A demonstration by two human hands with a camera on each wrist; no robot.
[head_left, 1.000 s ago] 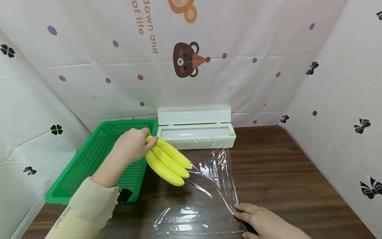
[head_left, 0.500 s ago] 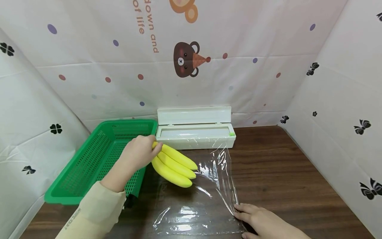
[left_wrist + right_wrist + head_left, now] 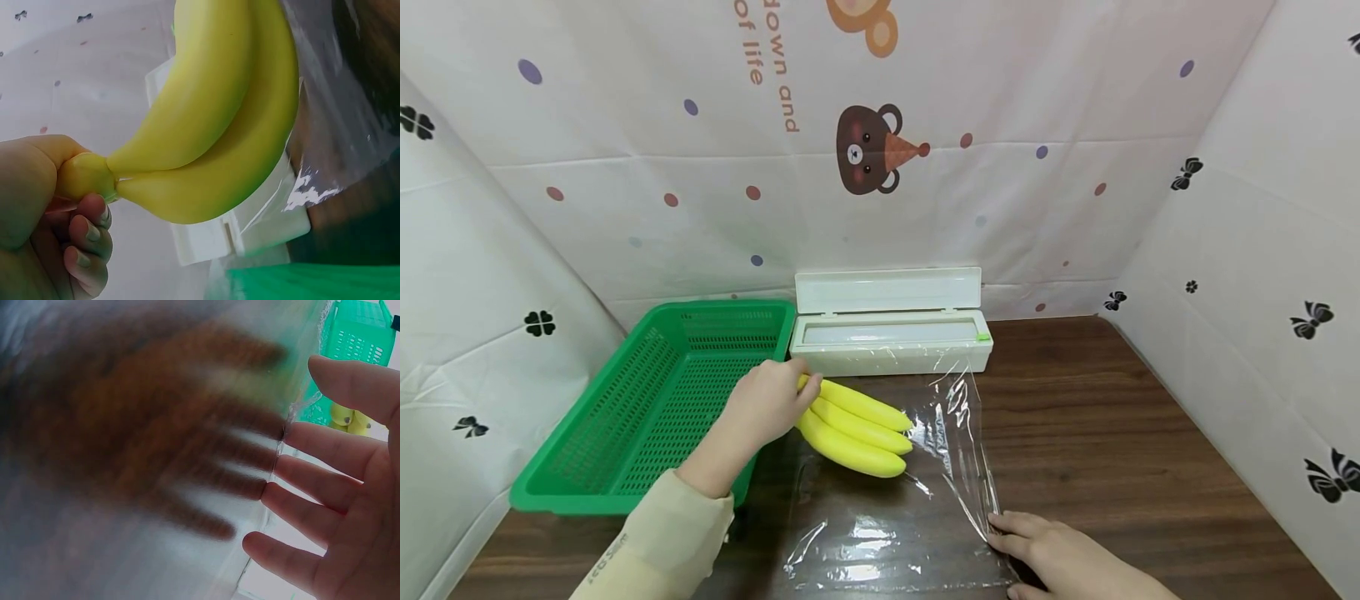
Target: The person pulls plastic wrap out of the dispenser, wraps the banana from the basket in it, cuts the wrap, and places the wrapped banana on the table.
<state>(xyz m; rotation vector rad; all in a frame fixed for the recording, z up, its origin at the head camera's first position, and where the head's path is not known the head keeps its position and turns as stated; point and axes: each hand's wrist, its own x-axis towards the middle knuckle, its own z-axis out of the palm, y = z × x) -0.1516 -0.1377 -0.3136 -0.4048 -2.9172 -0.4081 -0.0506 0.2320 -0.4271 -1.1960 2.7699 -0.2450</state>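
Note:
My left hand [image 3: 767, 404] grips a bunch of yellow bananas [image 3: 857, 433] by the stem, thumb and curled fingers around it in the left wrist view. The bananas' tips point right, over a clear sheet of plastic wrap [image 3: 872, 537] that lies on the table. At the sheet's right edge rests my right hand [image 3: 1060, 554]. Its fingers [image 3: 325, 447] are straight and spread in the right wrist view, fingertips right at the wrap's edge. Behind the sheet stands a white wrap dispenser [image 3: 891, 360] with its lid up, and the wrap runs from its front.
A green perforated basket [image 3: 568, 503] stands on the left, close beside the dispenser. Dark brown wooden table [image 3: 1112, 433] stretches to the right. Printed white cloth [image 3: 1037, 225] forms walls at the back and both sides.
My left hand has carried the bananas rightward and slightly nearer, away from the basket and further over the plastic wrap. The right hand has stayed at the sheet's edge.

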